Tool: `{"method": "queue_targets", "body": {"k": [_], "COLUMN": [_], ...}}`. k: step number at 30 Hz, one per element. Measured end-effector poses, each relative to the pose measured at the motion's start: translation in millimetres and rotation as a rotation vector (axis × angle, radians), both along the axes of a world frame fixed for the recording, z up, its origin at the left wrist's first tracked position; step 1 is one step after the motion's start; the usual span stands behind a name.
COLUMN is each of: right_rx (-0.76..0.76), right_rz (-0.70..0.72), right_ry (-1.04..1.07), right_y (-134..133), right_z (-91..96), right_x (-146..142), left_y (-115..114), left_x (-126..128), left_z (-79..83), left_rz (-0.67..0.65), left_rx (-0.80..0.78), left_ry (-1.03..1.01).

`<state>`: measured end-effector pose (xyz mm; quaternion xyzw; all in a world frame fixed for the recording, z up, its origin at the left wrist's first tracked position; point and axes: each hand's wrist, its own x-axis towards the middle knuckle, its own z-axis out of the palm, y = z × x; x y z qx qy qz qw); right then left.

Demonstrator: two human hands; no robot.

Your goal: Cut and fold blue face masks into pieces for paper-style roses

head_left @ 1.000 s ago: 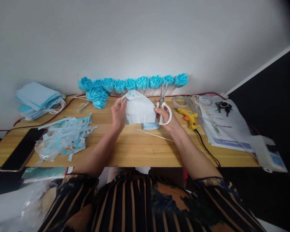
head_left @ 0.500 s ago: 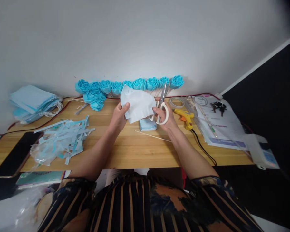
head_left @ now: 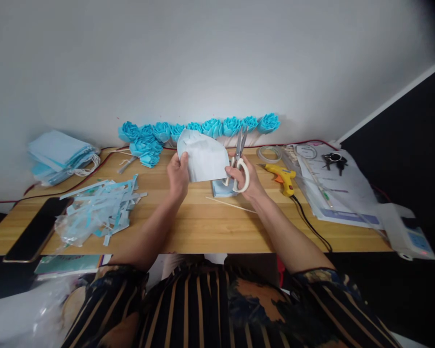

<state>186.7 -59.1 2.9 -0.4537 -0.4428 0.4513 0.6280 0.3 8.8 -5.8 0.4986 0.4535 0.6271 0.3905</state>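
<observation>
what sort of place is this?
Looks like a craft workspace, though home or shop is unclear: a wooden worktop with a yellow glue gun, a row of blue handmade-looking flowers, and scissors in the right hand.

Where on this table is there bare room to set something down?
Between the forearms, from the thin stick to the front of the table; a smaller patch lies between the scrap pile and left hand. Crowded: the back with blue flowers, the right with glue gun and papers.
</observation>
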Motion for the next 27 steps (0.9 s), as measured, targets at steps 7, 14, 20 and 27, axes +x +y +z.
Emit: {"method": "queue_targets", "body": {"k": [7,14,20,27], "right_rx": [0.037,0.055,0.068,0.0], "right_rz": [0.017,0.041,0.045,0.134], "right_ry": [0.097,0.078,0.091,0.131], "right_y": [6,6,7,9], "right_z": [-4.7,-7.3,-5.9,-7.4], "right_x": [3,5,6,10], "left_y": [-4,-5,2,2], "left_x": [-1,3,-2,-3], "left_z": [11.1,8.5,8.0,5.8], "left_rz": [0.042,-0.005,0.016,-0.023], "left_rx": [0.099,0.074,0.079,0.068], "left_ry": [0.061,0.009,-0.019,-0.036]}}
